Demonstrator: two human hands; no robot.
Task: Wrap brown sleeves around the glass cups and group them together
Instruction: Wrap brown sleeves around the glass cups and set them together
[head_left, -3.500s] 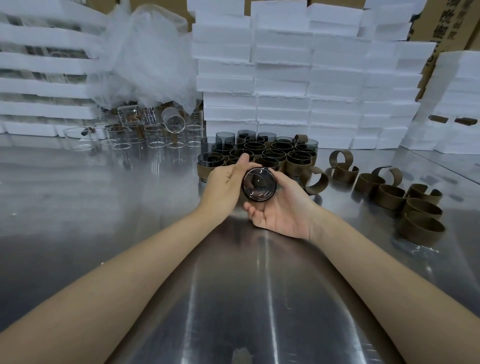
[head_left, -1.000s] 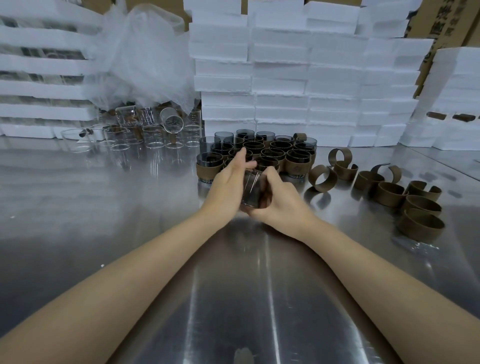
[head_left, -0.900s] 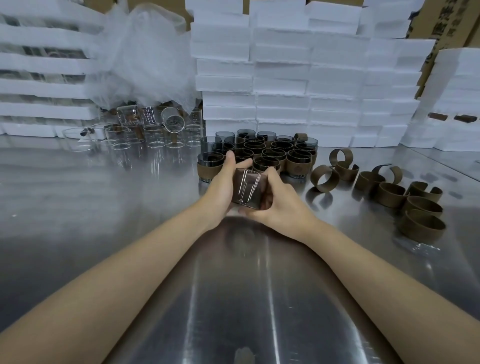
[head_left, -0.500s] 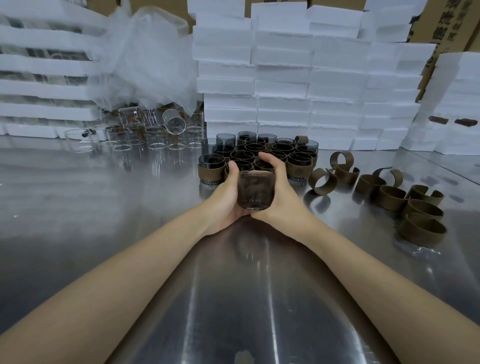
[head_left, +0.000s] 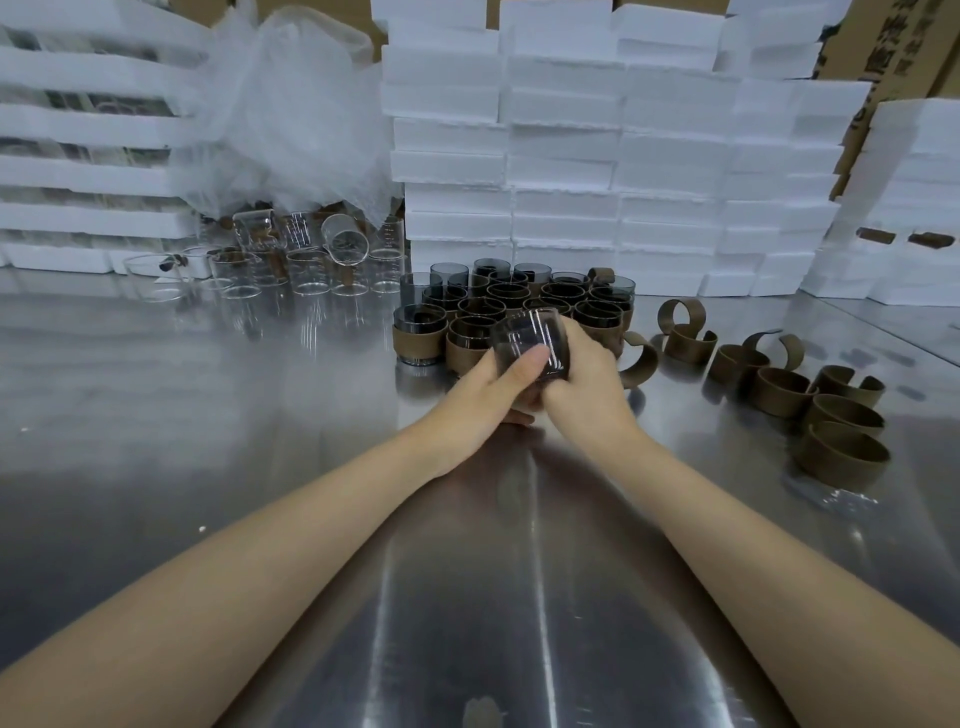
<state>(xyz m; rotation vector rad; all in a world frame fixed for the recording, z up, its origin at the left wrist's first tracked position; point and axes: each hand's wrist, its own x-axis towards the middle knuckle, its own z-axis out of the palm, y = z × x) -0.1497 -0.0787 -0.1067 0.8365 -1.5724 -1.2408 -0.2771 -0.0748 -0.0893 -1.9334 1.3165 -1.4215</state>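
Leaning mouth-up, glass cup (head_left: 527, 338) sits gripped between left hand (head_left: 480, 397) and right hand (head_left: 589, 376).

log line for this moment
left hand grips glass cup | right hand grips it too | no sleeve visible on it

At about 1 o'clock, far back, a cardboard box (head_left: 894, 41) carries dark printed characters running down its face; they are cut off and too blurred to read. At 11 o'clock a clear glass cup (head_left: 300, 231) shows fine printed scale marks, also illegible.
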